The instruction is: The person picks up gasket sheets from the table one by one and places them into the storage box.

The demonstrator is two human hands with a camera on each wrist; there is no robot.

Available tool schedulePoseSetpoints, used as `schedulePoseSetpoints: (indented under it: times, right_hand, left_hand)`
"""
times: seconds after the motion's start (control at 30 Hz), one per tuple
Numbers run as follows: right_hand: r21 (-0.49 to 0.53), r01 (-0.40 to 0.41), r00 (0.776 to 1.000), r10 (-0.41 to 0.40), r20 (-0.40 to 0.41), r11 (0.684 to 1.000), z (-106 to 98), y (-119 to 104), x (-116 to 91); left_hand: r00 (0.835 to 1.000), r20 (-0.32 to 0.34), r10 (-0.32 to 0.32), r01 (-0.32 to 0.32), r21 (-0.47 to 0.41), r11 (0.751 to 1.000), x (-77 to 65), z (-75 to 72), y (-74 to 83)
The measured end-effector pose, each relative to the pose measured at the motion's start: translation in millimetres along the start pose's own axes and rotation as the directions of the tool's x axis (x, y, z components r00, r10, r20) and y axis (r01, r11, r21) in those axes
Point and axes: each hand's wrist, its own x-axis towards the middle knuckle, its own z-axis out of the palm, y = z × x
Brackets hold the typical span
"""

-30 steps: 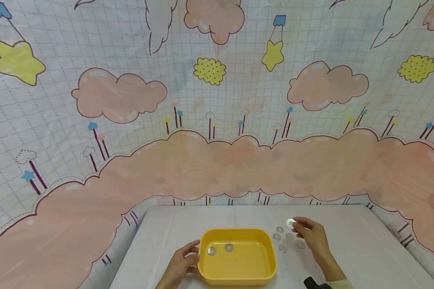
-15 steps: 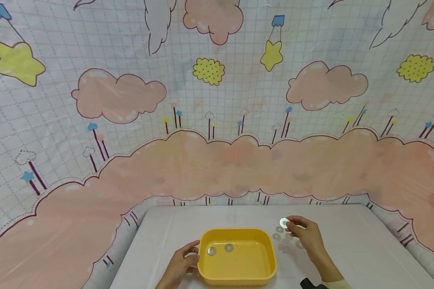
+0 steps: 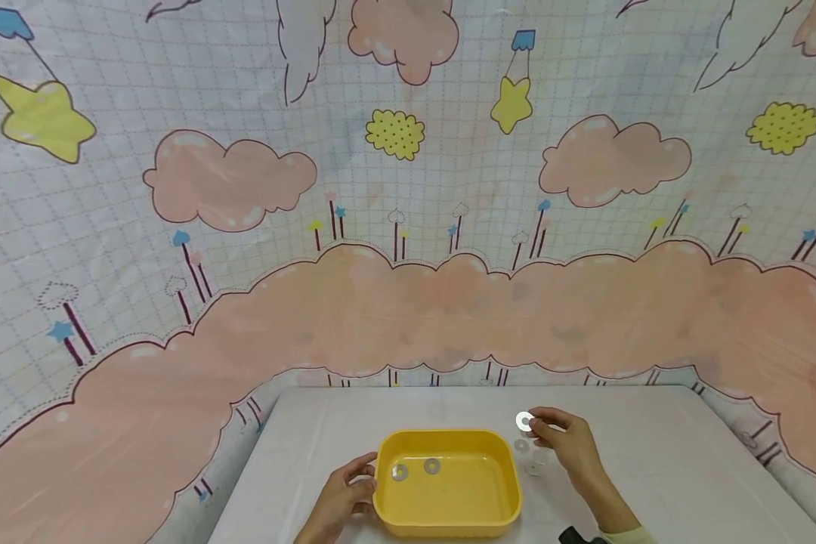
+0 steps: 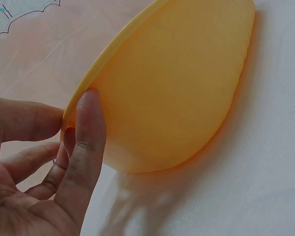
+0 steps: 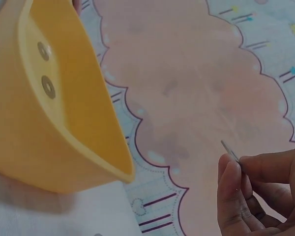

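Note:
A yellow plastic basin (image 3: 449, 521) stands on the table, with two flat metal washers (image 3: 432, 466) lying on its bottom near the left. At its left side my left hand (image 3: 340, 499) holds the wall near the rim; the left wrist view shows the thumb (image 4: 91, 128) against the outer wall and the other fingers at the rim. To the right of the basin, my right hand (image 3: 571, 446) pinches a shiny washer (image 3: 523, 421) between thumb and fingertips. This washer appears edge-on in the right wrist view.
Several more washers (image 3: 520, 446) lie on the white tabletop (image 3: 313, 423) right of the basin, partly hidden by my right hand. A curtain (image 3: 408, 317) printed with clouds and stars hangs behind the table. A black device (image 3: 576, 536) sits at my right wrist.
My right hand has moved left toward the basin, carrying the washer over the loose ones. The left hand and the basin have stayed in place.

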Motion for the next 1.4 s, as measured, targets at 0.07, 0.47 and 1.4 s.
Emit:
schedulePoseSetpoints:
  times: [0.07, 0.47, 1.4]
  right_hand:
    - [0.021, 0.007, 1.000, -0.008, 0.012, 1.000, 2, -1, -1]
    - [0.071, -0.006, 0.997, 0.000, 0.078, 0.997, 23, -9, -12]
    - [0.174, -0.035, 0.967, -0.011, 0.256, 0.984, 75, -8, -20]
  left_hand:
    - [1.000, -0.001, -0.002, 0.002, -0.002, 1.000, 0.0, 0.2, -0.2]
    - [1.000, -0.004, -0.011, 0.011, -0.005, 1.000, 2.0, -2.0, -1.1]
    - [1.000, -0.015, 0.009, -0.009, 0.018, 1.000, 5.3, -0.9, 0.2]
